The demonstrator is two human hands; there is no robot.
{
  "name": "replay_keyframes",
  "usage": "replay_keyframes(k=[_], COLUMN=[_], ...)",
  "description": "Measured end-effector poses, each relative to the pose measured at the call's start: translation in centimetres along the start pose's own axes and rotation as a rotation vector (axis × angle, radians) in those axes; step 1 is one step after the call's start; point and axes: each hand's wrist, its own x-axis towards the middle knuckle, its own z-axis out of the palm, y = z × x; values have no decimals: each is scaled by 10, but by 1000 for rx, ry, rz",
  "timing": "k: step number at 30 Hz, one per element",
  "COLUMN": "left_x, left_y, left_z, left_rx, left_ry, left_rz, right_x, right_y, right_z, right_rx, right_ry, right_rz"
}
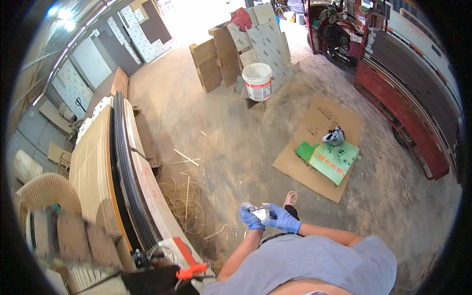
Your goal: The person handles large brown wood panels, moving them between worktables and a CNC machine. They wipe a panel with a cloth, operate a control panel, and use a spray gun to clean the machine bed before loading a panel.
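Note:
In front of my waist, both my hands wear blue gloves and come together around a small white piece [261,214]. It looks thin, like folded paper or cloth, but its kind is too small to tell. My left hand [251,219] has its fingers curled at the left side of the piece. My right hand [282,219] closes over it from the right, thumb and fingers brought together. Part of the white piece is hidden by the gloved fingers.
A white bucket [257,82] stands before leaning boards [265,44]. Cardboard [300,169] on the floor holds a green sheet [337,160] and a silver-grey helmet [334,136]. Long stacked panels [93,172] run along the left. A red cart [393,113] stands right; thin strips [187,157] litter the floor.

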Motion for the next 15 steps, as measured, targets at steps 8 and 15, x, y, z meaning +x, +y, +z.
replay_keyframes(k=[8,15], left_x=[132,279], left_y=[-67,-140], left_z=[167,255], left_rx=[1095,1427], left_ry=[-631,-695], left_rz=[-45,-20], right_x=[163,256], right_y=[-26,-30], right_z=[-188,-302], right_rx=[198,602], right_ry=[288,388], right_rz=[161,274])
